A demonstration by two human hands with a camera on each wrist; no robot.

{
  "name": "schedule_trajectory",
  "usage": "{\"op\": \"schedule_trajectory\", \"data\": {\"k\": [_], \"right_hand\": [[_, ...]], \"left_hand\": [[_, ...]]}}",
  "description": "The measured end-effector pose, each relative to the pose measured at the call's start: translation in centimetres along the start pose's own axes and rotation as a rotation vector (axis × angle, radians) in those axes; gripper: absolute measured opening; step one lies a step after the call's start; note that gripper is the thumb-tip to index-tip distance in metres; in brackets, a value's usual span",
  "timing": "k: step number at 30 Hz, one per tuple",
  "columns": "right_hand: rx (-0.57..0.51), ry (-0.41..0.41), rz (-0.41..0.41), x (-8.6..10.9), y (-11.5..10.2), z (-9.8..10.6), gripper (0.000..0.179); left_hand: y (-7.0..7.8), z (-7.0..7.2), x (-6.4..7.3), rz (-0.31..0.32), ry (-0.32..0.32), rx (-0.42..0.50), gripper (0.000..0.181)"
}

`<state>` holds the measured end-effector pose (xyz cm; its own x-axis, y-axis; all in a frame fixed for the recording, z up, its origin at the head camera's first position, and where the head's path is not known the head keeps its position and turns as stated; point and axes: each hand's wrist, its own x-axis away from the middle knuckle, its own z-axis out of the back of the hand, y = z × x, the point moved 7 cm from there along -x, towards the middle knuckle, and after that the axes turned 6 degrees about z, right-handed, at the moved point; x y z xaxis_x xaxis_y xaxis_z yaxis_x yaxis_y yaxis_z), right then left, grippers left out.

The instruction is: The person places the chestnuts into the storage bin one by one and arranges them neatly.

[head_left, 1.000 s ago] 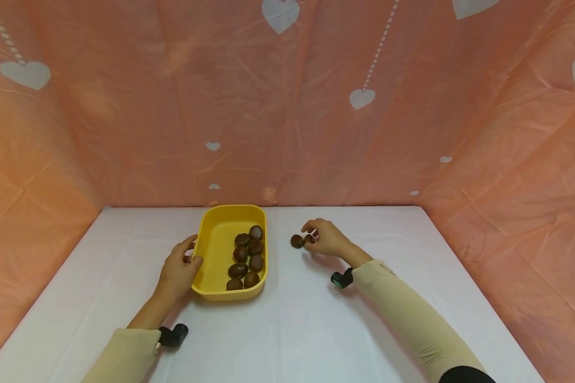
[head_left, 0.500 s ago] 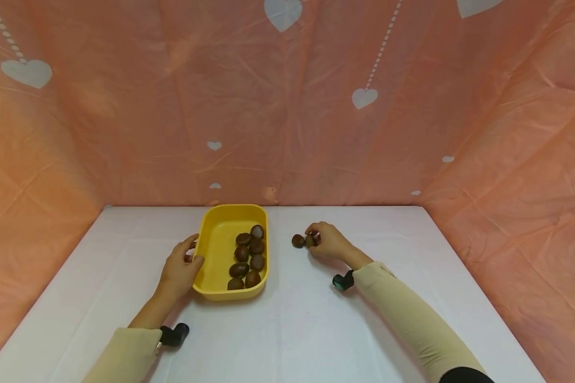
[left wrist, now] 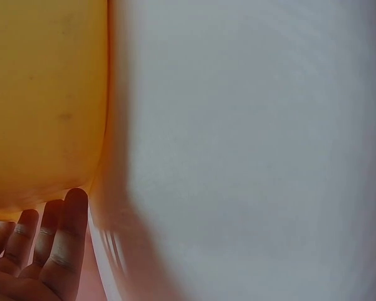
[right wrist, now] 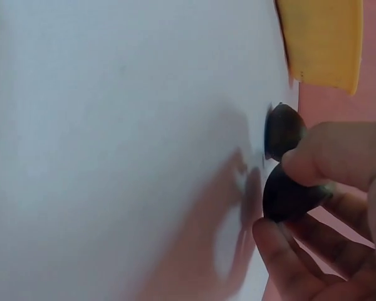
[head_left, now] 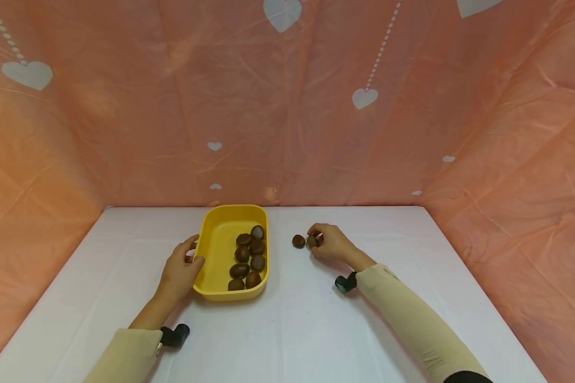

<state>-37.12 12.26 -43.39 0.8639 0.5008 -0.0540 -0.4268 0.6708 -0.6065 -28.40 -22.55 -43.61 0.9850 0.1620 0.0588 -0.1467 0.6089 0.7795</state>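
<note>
A yellow tray (head_left: 215, 266) stands left of the middle of the table, with several brown chestnuts (head_left: 241, 254) gathered along its right half. My left hand (head_left: 179, 268) holds the tray's left side, the thumb at the rim and the fingers against the outer wall. In the left wrist view, those fingers (left wrist: 66, 251) touch the yellow wall near its corner. Right of the tray, my right hand (head_left: 333, 243) pinches a chestnut (right wrist: 291, 195) between thumb and fingers, at or just above the tabletop. Another chestnut (head_left: 298, 241) lies on the table just left of it.
The table (head_left: 287, 335) has a white cover. Orange sheeting (head_left: 287, 117) with pale hearts hangs behind it and at both sides. Black wrist cameras (head_left: 174, 336) sit at both cuffs.
The right fingers have closed round the right-hand chestnut and drawn it slightly right, opening a small gap from the other chestnut. The left hand and tray stay in place.
</note>
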Motion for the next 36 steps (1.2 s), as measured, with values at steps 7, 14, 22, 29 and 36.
{"op": "schedule_trajectory", "data": {"k": [7, 14, 22, 29, 36], "right_hand": [[-0.027, 0.007, 0.044, 0.2, -0.8, 0.4, 0.041], [-0.023, 0.065, 0.098, 0.4, -2.4, 0.8, 0.038], [-0.032, 0.142, 0.201, 0.4, -5.0, 1.1, 0.035], [-0.1, 0.143, 0.238, -0.1, -7.0, 0.7, 0.036], [-0.117, 0.134, 0.271, -0.5, -9.1, -0.1, 0.034]], "left_hand": [[-0.1, 0.1, 0.1, 0.014, -0.001, -0.007, 0.058], [-0.1, 0.1, 0.2, 0.024, -0.007, -0.007, 0.058], [0.0, 0.0, 0.2, 0.021, -0.005, -0.012, 0.058], [0.1, 0.1, 0.1, 0.015, 0.002, -0.017, 0.058], [0.1, 0.0, 0.1, 0.024, -0.005, -0.021, 0.058]]}}
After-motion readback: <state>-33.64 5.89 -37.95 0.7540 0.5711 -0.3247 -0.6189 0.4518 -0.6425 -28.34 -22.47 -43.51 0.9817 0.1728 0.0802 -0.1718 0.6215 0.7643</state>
